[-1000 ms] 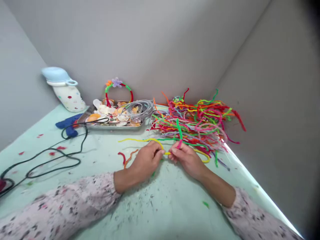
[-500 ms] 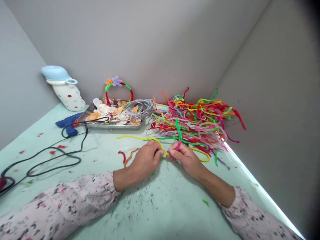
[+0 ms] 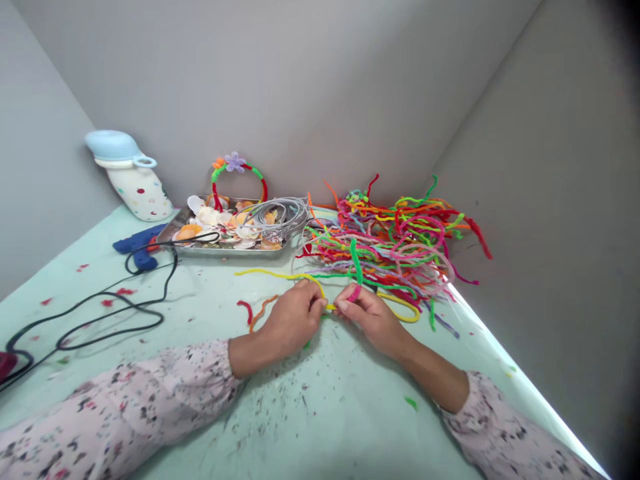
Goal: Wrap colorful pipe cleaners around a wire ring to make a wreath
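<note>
On the pale green table (image 3: 350, 427), which is the largest thing here, the work is done at the middle, in front of the heap (image 3: 385, 250) of fuzzy stems and the tray (image 3: 227, 254) of shells. The left hand (image 3: 290, 317) and the right hand (image 3: 373, 319) are near each other, each with the thumb pressed toward the fingers. Between them is the yellow stem (image 3: 321, 287): the left hand pinches it, and its free end goes out to the left, past the knuckles. The right hand seems to pinch its short visible span from the other side; it also grasps the pink piece (image 3: 355, 293), above which the green piece (image 3: 356, 257) stands almost upright. If pink and green are one stem, I cannot tell. A yellow loop (image 3: 411, 319) lies beyond the right hand, but its connection is hidden behind the fingers. In my judgement, this is close work at the short span, so it is better that the left hand holds firmly as an anchor while the right fingers make only small, even turns. The pinch should be near the join, because a soft stem probably bends when held far away. The pink should not slip under the thumb. It would help also to mind the smallest things, the red scrap (image 3: 245, 309) and the orange scrap (image 3: 259, 317), lying just beside the left hand.
</note>
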Demonstrator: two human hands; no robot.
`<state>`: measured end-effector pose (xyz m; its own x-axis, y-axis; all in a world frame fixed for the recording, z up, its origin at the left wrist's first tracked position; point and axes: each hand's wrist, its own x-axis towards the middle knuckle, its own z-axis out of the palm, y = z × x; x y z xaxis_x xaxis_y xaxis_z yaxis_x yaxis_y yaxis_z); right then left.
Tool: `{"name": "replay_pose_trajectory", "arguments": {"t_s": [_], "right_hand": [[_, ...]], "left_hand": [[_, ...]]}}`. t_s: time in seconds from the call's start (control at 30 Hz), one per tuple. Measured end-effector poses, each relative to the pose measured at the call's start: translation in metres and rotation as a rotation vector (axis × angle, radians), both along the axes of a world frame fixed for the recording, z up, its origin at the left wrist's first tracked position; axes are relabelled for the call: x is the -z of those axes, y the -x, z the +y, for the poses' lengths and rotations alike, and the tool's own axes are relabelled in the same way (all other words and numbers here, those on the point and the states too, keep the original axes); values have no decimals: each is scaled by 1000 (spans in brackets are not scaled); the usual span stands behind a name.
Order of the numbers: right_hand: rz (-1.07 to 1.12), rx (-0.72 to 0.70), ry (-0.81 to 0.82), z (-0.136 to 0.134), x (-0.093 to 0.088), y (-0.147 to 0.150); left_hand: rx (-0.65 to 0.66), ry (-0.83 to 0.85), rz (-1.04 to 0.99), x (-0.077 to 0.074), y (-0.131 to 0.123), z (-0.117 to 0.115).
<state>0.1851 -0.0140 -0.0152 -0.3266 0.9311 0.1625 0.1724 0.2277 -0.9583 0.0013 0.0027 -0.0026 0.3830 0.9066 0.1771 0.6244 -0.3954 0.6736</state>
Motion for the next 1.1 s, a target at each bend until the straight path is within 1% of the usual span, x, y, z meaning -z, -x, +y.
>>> {"name": "replay_pose_trajectory", "arguments": {"t_s": [0.3, 0.4, 0.53, 0.73, 0.9, 1.0, 1.1], "right_hand": [[27, 10, -3, 1, 1, 1], [93, 36, 57, 2, 0, 2], [207, 79, 193, 4, 0, 2], [361, 98, 354, 8, 1, -1], [456, 131, 431, 9, -5, 1], [489, 141, 447, 9, -7, 2], [518, 142, 453, 9, -7, 1]], "left_hand": [[-20, 4, -22, 2, 0, 0], [-12, 5, -83, 1, 0, -1], [26, -13, -169, -3, 1, -3], [49, -38, -231, -7, 2, -6], [41, -27, -277, -7, 1, -9], [20, 17, -299, -6, 1, -10], [35, 35, -330, -6, 1, -11]]}}
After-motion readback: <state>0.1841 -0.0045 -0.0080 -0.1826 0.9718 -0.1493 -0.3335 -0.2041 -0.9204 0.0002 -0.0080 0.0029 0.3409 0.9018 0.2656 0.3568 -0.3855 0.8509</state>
